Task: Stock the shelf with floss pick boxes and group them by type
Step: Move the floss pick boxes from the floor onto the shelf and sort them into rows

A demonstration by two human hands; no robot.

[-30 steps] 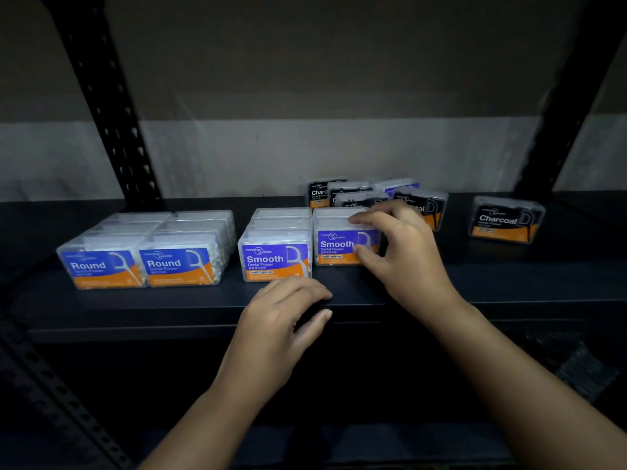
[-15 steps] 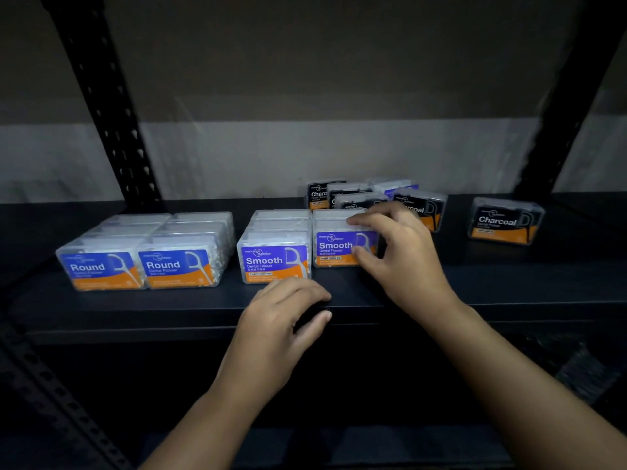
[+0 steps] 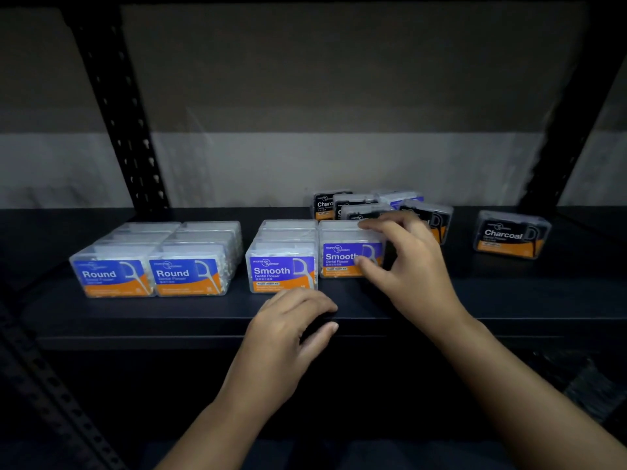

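Clear floss pick boxes stand on the black shelf (image 3: 509, 293). Two rows of blue "Round" boxes (image 3: 152, 276) sit at the left. Two rows of purple "Smooth" boxes are in the middle, the left row's front box (image 3: 281, 274) near the shelf edge. My right hand (image 3: 407, 266) pinches the front Smooth box (image 3: 339, 257) of the right row, fingers on its top and thumb on its label. Loosely curled and holding nothing, my left hand (image 3: 288, 330) rests on the shelf's front edge. Behind lies a loose cluster of black "Charcoal" boxes (image 3: 353, 206), with one purple-labelled box (image 3: 403, 198) among them.
A single Charcoal box (image 3: 509, 235) stands apart at the right of the shelf. Black perforated uprights (image 3: 118, 106) frame the shelf at the back left and back right, and another runs along the lower left. A grey wall is behind.
Hardly anything differs. My right hand keeps its hold on the front Smooth box, which stays next to the left row. My left hand has not moved.
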